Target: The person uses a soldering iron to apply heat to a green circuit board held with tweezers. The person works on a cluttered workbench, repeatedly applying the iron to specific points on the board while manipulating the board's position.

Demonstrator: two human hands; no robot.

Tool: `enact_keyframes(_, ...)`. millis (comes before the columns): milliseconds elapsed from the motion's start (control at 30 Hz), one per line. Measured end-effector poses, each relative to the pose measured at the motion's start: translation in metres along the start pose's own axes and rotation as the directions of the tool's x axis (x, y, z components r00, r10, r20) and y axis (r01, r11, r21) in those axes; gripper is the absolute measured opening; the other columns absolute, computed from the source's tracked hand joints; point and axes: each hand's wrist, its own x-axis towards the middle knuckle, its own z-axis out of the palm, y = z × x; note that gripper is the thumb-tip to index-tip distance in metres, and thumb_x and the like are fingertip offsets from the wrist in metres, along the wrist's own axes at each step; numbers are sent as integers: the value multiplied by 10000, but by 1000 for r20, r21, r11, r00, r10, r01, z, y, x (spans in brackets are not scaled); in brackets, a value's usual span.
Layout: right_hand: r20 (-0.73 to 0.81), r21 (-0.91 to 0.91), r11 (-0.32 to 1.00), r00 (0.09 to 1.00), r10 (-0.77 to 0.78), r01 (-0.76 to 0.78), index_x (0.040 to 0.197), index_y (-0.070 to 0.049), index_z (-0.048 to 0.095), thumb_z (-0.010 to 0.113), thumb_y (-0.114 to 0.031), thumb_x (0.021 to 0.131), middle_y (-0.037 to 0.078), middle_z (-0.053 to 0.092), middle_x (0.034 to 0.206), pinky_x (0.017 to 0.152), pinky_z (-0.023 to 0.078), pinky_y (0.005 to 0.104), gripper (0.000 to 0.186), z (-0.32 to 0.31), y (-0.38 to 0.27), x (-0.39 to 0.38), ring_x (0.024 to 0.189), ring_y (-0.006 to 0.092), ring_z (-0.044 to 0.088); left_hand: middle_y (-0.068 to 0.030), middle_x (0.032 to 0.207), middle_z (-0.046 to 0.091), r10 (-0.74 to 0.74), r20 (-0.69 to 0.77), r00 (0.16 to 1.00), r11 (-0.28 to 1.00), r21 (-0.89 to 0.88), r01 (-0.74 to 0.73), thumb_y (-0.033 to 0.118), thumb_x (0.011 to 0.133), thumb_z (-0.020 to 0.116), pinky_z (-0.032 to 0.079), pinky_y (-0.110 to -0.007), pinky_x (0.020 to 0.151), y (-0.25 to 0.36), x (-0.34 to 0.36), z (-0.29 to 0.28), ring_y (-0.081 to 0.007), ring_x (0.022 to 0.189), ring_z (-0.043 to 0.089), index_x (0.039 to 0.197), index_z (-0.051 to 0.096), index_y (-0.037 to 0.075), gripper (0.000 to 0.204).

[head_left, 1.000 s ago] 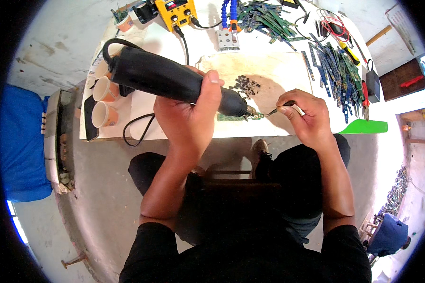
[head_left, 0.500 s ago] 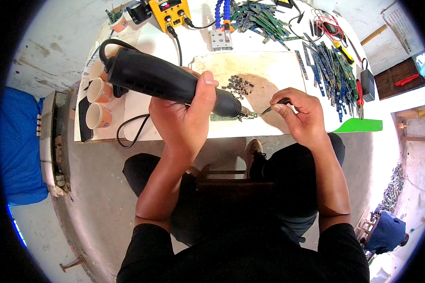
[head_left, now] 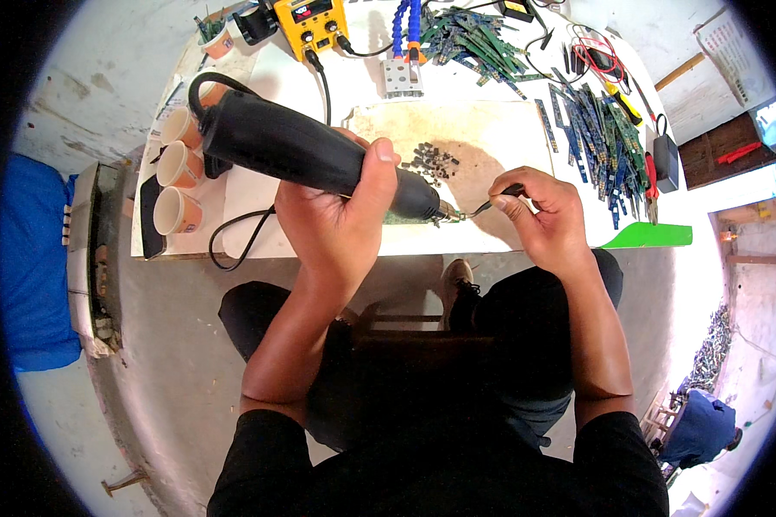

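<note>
Our left hand curls its fingers round a thick black heat gun, aimed at the narrow green circuit strip on the white table. Our right hand pinches a slim black tool, apparently touching the strip.

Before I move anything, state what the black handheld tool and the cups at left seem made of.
Black handheld tool: probably plastic, satin; smooth moulded body, soft sheen. Cups: likely paper, fairly matte; thin walls, pale rims, any coating unclear.

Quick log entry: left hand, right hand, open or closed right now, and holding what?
Left hand: closed around a thick black corded tool.
Right hand: closed, pinching a thin dark tool.
</note>
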Motion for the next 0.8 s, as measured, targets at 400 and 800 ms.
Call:
enact_keyframes(400, -11, -5, 1000, 1000, 14, -14, 1010, -21, 730, 750, -20, 928, 135, 744, 919, 740, 551, 332, 85, -1, -1, 1, 807, 252, 722, -133, 853, 768, -17, 70, 997, 991, 132, 8, 42, 1034, 627, 578, -291, 762, 7, 0, -1, -155, 807, 738, 997, 624, -4, 59)
enact_keyframes(800, -5, -6, 999, 999, 33, -33, 995, 6, 718, 726, 18, 939, 93, 737, 903, 763, 538, 288, 57, 0, -3, 1, 819, 156, 692, -57, 797, 730, -22, 0, 1000, 1000, -22, 22, 85, 953, 776, 526, -235, 652, 4, -1, 2, -88, 705, 689, 955, 688, 3, 121)
